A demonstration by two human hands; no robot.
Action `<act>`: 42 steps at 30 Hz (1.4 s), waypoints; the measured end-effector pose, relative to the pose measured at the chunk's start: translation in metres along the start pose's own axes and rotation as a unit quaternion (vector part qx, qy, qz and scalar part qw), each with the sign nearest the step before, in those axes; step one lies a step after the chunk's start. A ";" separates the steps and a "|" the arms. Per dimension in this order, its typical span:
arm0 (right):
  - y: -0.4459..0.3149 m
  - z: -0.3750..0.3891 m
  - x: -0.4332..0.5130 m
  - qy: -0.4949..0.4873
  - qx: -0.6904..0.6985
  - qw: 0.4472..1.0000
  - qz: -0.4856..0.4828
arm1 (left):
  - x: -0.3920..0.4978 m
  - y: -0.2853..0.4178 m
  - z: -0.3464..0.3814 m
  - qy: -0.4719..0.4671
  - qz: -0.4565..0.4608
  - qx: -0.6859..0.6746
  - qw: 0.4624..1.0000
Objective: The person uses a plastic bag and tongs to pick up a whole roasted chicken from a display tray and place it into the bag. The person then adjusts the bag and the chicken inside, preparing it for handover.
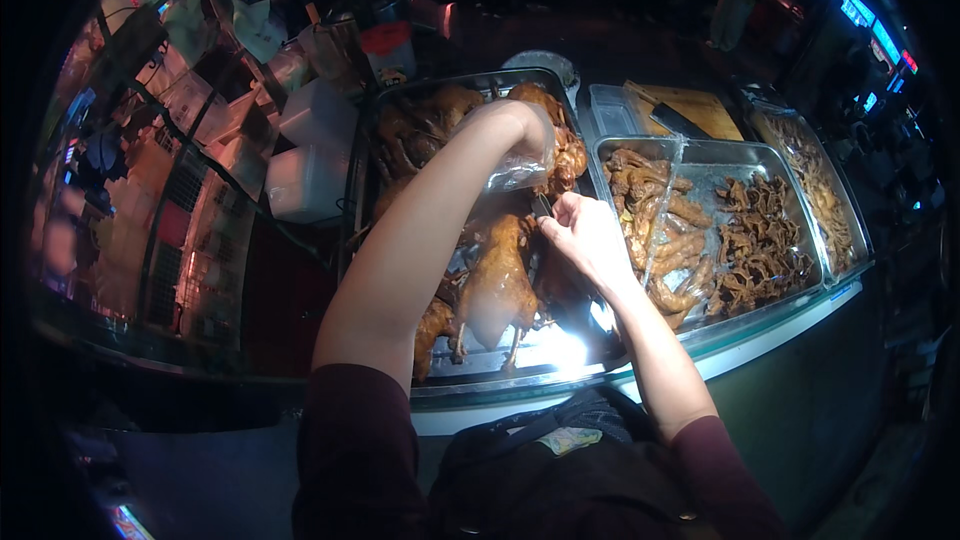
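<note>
My left hand point(526, 142), in a thin clear plastic glove, bends down over the metal tray point(480, 382) of browned whole poultry. It is beside a glossy cooked bird point(566, 157); its fingers are hidden, so what they hold cannot be told. My right hand point(576, 229), bare, pinches a small dark implement point(541, 206) whose kind is unclear, just below the left hand and over the tray. A whole cooked duck or similar bird point(495, 277) lies nearer to me, its legs towards the tray's front edge.
Right of it, a metal tray point(757, 154) holds brown meat pieces point(652, 195) and curled dark pieces point(765, 247). Behind are a wooden cutting board point(701, 109), a cleaver point(675, 121) and a clear plastic container point(615, 109). White stacked boxes point(307, 180) stand left. People stand far back.
</note>
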State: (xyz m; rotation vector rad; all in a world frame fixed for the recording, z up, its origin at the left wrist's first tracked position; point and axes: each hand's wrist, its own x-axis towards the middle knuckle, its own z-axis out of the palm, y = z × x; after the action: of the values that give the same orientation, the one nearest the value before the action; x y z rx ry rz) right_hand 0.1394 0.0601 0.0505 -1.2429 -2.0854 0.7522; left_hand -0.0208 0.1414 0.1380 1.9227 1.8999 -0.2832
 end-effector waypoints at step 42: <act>0.021 -0.013 0.022 -0.035 -0.208 0.974 -0.084 | -0.003 -0.008 0.007 0.020 0.093 0.096 0.991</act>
State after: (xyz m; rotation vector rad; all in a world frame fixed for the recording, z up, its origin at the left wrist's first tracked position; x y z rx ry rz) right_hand 0.1516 0.0901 0.0484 -1.2404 -2.4548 0.2913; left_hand -0.0280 0.1359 0.1317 2.2302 1.7575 -0.3856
